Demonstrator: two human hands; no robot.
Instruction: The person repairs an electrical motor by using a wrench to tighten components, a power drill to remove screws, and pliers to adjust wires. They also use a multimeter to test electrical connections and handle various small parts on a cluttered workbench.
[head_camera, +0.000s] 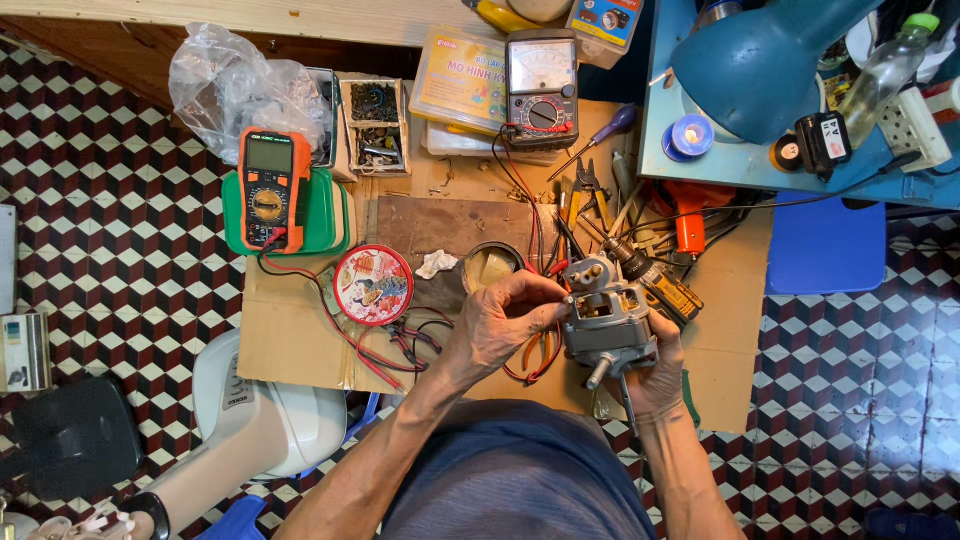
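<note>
1. Holding the small electric motor steady comes first: the right hand is wrapped around its lower right side, fingers closed on the housing, with the shaft pointing down toward 6 o'clock. That grip looks sound; the work would likely go best if it stays low on the body, so the top end is left free.
2. The left hand comes in from 9 o'clock, its fingertips pinched at the motor's upper left edge (what they pinch, a wire or a terminal, is too small to tell). A light, precise pinch seems wiser here than force.
3. The motor sits above the cardboard sheet, just at 3 o'clock of the open round tin. Keeping it over the cardboard would probably catch any small part that drops.
4. Red and black leads lie loose at 8 o'clock of the motor, running back to the orange multimeter at 10 o'clock. They could snag the left wrist, so care is due there.
5. Pliers and screwdrivers lie close by at 12 o'clock.
</note>
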